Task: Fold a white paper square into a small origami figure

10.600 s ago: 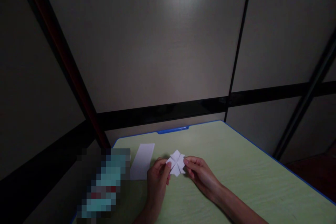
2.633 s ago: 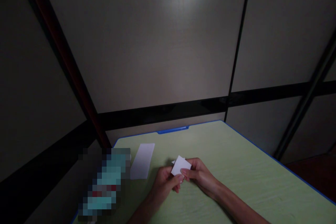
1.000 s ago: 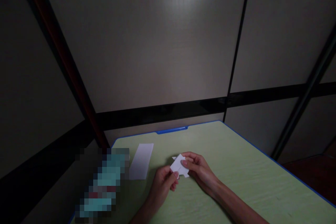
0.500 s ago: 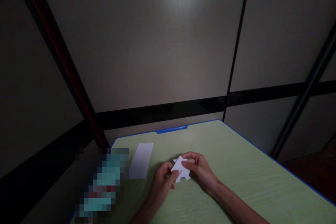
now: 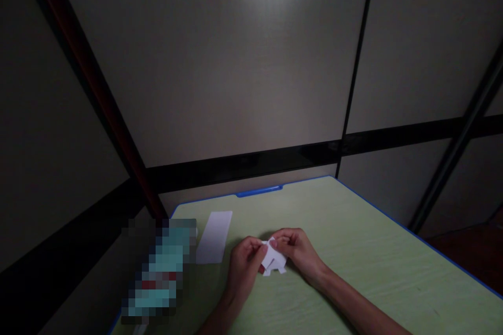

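A small piece of folded white paper (image 5: 276,259) is held between both hands above the green tabletop. It has angled flaps and two short points sticking out at its lower edge. My left hand (image 5: 245,264) pinches its left side, thumb on top and fingers curled beneath. On the upper right, my right hand (image 5: 298,251) grips the paper between thumb and bent fingers. The fingertips and the far edge of the paper are partly hidden.
The green table (image 5: 353,235) has a blue rim and a blue handle-like strip (image 5: 259,191) at its far edge. A flat white paper strip (image 5: 215,236) lies left of my hands. Beside it is a blurred teal object (image 5: 165,267). Panelled doors (image 5: 243,73) stand behind the table.
My left hand has slid up the paper's left side, its thumb now nearer the right thumb. The top flap has turned and bent downward. The view has shifted slightly.
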The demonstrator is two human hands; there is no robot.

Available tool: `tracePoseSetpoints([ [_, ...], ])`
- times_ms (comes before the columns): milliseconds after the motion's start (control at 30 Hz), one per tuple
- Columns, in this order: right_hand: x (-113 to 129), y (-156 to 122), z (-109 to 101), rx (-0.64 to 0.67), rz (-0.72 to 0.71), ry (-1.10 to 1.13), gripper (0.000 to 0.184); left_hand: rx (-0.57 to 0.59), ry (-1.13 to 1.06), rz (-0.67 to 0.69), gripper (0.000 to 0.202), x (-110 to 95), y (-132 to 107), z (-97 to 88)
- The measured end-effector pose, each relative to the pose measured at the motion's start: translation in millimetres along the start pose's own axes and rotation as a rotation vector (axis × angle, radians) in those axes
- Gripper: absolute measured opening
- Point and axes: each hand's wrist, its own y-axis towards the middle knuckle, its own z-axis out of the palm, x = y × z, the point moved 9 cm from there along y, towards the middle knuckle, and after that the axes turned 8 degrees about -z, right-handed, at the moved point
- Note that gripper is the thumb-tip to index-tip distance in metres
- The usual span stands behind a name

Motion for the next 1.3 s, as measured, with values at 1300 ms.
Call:
tracePoseSetpoints([
  [1300, -5.0, -2.8, -8.0, -0.089, 0.080, 0.101, 0.017, -0.036, 0.517, 0.419, 0.023, -41.0, -26.6, 10.5],
])
